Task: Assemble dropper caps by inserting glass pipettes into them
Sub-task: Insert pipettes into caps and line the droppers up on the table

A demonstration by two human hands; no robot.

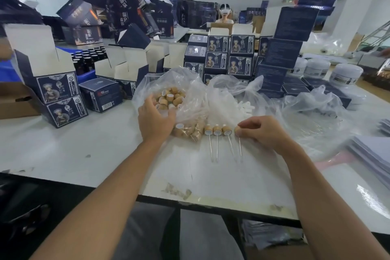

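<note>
Now my left hand (155,119) reaches into the clear plastic bag (190,88) of wooden caps (168,97), fingers curled among them; whether they grasp one I cannot tell. My right hand (263,131) pinches a finished dropper cap (237,131) on the tabletop (84,150), its pipette (240,150) pointing toward me, just beside three assembled droppers (217,133).

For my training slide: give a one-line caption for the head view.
Left hand reaches into the bag of caps while right hand sets a fourth assembled dropper in line.
</note>
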